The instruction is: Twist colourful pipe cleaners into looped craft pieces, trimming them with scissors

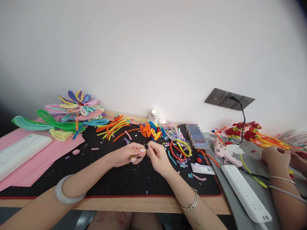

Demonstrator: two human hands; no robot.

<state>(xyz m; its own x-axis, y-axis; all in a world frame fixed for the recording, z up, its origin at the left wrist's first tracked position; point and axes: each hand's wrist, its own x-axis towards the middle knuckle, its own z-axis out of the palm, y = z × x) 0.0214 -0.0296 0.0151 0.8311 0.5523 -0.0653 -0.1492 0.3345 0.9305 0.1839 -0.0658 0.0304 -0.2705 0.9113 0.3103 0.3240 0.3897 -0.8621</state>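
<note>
Over the middle of the black mat (103, 185), my left hand (129, 154) and my right hand (158, 157) meet at their fingertips. Both are closed in a pinch. A bit of yellow-green shows between the left fingers, but what the hands hold is mostly hidden and too small to name. Just beyond them lie a coiled orange pipe cleaner (145, 130) and a yellow one (157, 135) beside blue pieces. A red pipe cleaner loop (176, 152) rests to the right. Orange and yellow pipe cleaner strips (112, 127) are spread at the back left.
Pipe cleaner flowers (80, 105) lie back left, near pink paper (48, 159) and a white device (24, 151). A paper cup (154, 116) and phone (198, 135) are behind. At right are a glue gun (226, 155), a power strip (246, 193) and another person's hands (277, 158).
</note>
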